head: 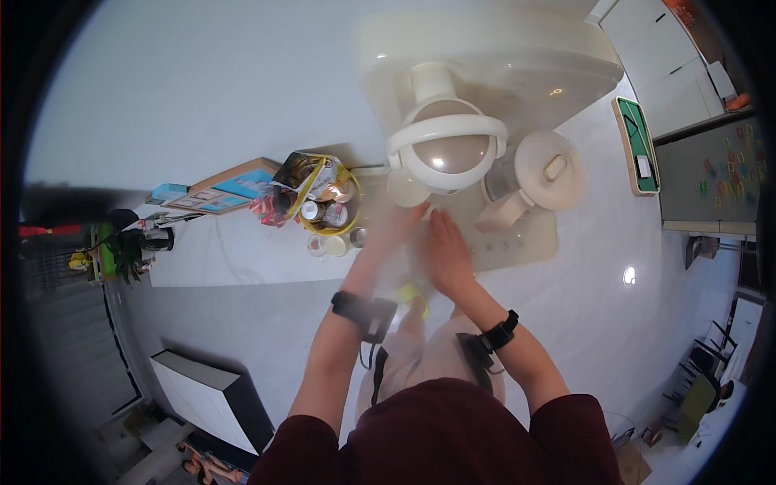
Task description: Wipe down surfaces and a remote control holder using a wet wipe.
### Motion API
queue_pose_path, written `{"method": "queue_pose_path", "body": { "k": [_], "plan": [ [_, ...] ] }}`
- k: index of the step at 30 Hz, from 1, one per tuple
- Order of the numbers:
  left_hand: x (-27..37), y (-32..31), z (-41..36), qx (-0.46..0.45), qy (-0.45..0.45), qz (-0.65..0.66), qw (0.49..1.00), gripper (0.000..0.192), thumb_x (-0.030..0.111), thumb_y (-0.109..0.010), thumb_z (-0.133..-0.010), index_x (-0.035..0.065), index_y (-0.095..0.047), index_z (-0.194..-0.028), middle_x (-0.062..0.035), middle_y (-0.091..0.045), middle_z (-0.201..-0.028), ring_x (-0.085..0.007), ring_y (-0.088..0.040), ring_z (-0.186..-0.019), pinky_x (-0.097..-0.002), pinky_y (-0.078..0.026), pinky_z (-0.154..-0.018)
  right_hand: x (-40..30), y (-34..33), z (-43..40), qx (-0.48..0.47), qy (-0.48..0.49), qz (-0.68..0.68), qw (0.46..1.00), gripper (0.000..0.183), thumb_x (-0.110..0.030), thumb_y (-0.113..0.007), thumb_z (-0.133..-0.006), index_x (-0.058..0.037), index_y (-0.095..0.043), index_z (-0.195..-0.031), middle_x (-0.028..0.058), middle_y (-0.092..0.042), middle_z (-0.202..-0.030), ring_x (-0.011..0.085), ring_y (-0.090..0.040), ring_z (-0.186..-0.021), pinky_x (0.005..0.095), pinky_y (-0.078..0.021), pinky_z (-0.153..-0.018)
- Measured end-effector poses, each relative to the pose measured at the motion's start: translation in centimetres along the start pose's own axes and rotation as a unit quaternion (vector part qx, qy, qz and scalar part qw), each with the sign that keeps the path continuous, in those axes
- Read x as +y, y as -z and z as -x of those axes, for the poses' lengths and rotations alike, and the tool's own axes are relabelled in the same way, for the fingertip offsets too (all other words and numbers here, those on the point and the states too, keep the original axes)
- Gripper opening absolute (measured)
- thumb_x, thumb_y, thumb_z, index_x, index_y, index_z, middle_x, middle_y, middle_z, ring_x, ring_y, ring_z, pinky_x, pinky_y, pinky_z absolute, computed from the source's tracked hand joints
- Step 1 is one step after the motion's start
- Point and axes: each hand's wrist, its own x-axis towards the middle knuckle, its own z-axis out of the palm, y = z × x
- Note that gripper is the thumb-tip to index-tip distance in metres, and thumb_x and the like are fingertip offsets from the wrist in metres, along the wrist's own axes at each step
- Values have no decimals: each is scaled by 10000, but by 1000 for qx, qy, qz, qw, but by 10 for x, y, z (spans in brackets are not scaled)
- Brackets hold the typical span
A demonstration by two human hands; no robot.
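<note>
Before me stands a cream countertop appliance [548,239] with round marks along its front panel. A rounded, lidded jug [458,154] with an arched white handle [448,124] sits on it. Below the jug's left side is a pale round disc or lid [407,188]. My left hand [397,227] reaches towards that disc, hazy and blurred. My right hand [447,251] is beside it, back up, fingers extended towards the jug. Whether either hand touches or holds something small is hidden by haze. Right of the jug stands a second container with a cream lid [548,171].
Left of the appliance, a yellow-rimmed basket [357,209] holds jars and packets. Small jars [336,245] stand in front of it on the white counter [242,254]. A picture frame [224,188] leans at the wall. A green-lined tray [636,145] lies far right. A box-shaped white unit [203,403] stands behind left.
</note>
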Motion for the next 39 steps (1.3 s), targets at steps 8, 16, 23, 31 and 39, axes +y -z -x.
{"method": "queue_pose_path", "body": {
  "k": [8,16,23,31,39],
  "plan": [
    [-14,-17,-28,-35,-36,62,997,465,188,-738,-757,14,-572,-1156,-153,-632,-1107,-302,-611,-1025,-391,-483,-845,9,10,10,48,60,89,993,753,-256,-687,-770,104,-355,-1341,224,-331,-1436,375,-343,-1323,454,-342,-1061],
    [-13,-23,-33,-77,-40,99,991,437,146,-757,-774,24,-597,-1162,-105,-640,-1123,-219,-606,-1018,-353,-479,-874,-3,13,-9,-29,33,-39,998,807,-217,-714,-751,60,-309,-1392,233,-360,-1417,390,-353,-1304,440,-311,-1083],
    [-56,-23,-26,-56,-34,49,997,477,113,-725,-801,22,-536,-1230,-122,-601,-1195,-221,-569,-1105,-342,-444,-952,-14,10,32,-100,119,-68,986,819,-219,-725,-732,68,-315,-1381,246,-388,-1392,399,-372,-1286,445,-304,-1087],
    [-67,27,63,30,69,66,995,531,-34,-558,-867,-4,-346,-1353,-152,-459,-1348,-249,-470,-1254,-361,-382,-1050,-13,3,24,38,-7,-35,999,780,-242,-695,-760,110,-333,-1355,265,-378,-1393,407,-362,-1294,468,-296,-1085],
    [-100,24,122,65,144,171,972,461,-50,-480,-899,-12,-354,-1341,-151,-464,-1323,-240,-479,-1239,-342,-403,-1027,-32,-10,79,-45,105,9,993,784,-332,-678,-779,95,-364,-1356,211,-353,-1444,354,-343,-1330,439,-274,-1104]
  ]
}}
